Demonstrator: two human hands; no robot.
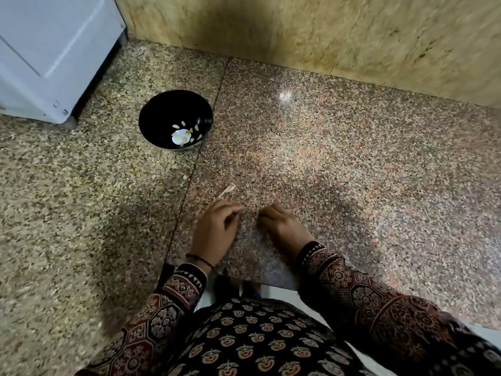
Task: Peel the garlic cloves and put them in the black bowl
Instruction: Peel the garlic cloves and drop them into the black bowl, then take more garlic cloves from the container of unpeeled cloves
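Lying diagonally, garlic skin (227, 191) points far-right; left hand (217, 230), right hand (283, 227) curled, contents unclear.

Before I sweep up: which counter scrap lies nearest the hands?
The long pale sliver just beyond the left hand; the tiny speck lies nearer the bowl.

Speckled granite counter (352, 172), a seam running diagonally through it. White appliance (48, 55) at far left corner. Yellowish stone wall (352, 36) behind, dark smudge on it.
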